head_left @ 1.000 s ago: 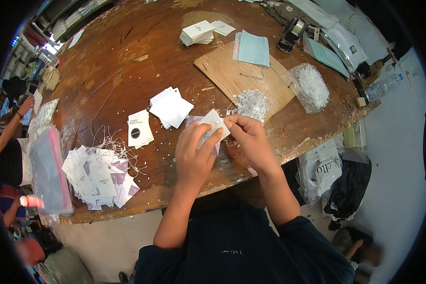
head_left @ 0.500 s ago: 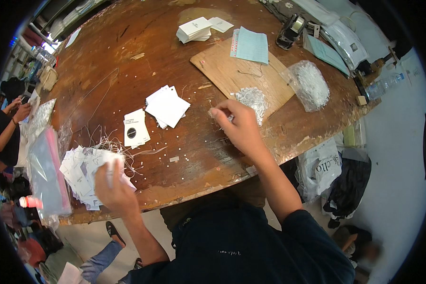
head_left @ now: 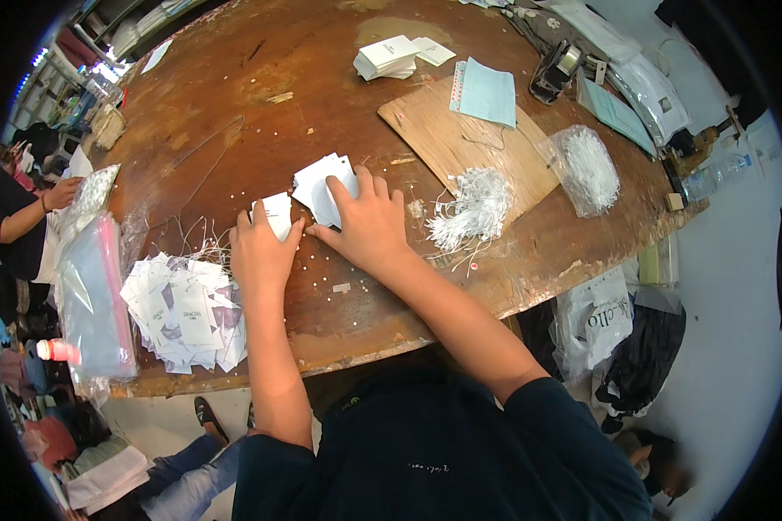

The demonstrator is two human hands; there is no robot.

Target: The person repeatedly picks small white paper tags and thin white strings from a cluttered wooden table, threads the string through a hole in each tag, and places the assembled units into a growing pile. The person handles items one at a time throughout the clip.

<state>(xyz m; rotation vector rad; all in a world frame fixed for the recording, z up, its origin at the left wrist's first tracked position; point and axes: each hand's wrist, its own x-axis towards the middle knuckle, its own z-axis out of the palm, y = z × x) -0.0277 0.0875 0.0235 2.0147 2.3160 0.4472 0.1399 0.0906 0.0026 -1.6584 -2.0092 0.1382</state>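
My left hand [head_left: 265,256] lies over a small set of printed white cards [head_left: 279,214], fingers spread, thumb along their right side. The hand covers most of them. My right hand [head_left: 365,226] rests at a stack of blank-faced white cards [head_left: 316,189], its fingers apart and reaching over the right part. The two thumbs are close together between the stacks. Left of my left forearm is a loose heap of white tags [head_left: 178,317] with strings [head_left: 204,246] trailing at its top. White tag strings [head_left: 476,204] lie bunched to the right of my right hand.
A wooden board [head_left: 434,122] carries a light-blue sheet [head_left: 488,94]. Behind it stand white card stacks [head_left: 387,59]. A bag of white strings [head_left: 586,169], a tape dispenser [head_left: 556,69] and clear plastic sleeves [head_left: 96,304] flank the work. Another person's hand [head_left: 61,194] is at far left.
My left hand has moved up and right from the tag heap to the printed cards. My right hand has moved left from the string bunch to the white stack. The view has shifted slightly.
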